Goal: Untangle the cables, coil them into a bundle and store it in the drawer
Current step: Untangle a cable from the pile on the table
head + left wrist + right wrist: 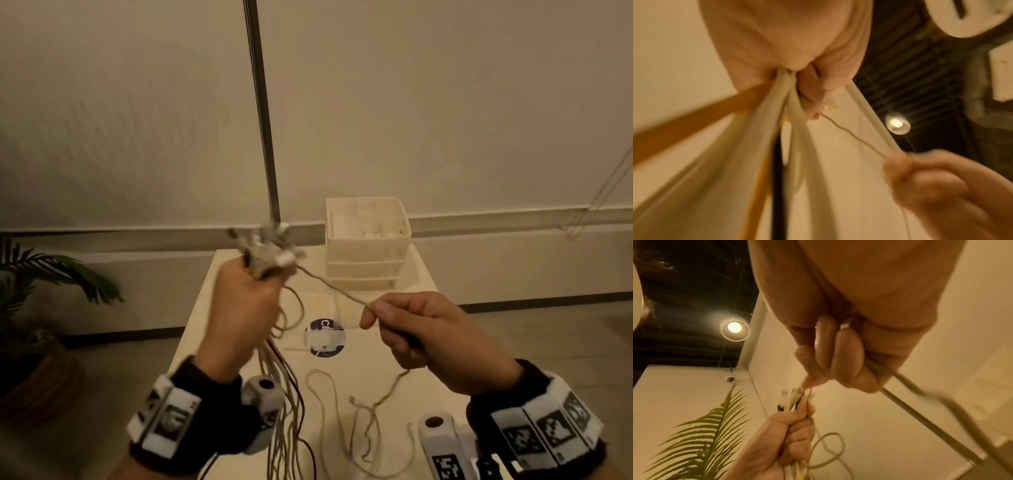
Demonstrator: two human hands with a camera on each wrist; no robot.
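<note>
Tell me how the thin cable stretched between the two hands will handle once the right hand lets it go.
The thin cable probably goes limp: beyond the right hand it already curls loosely on the table. It looks light. It may snag the bundle hanging from the left hand.

open tabletop [394, 342] between hands, drawer unit [366, 246] at far edge, pole [263, 137] behind, loose cable [329, 411] near
</note>
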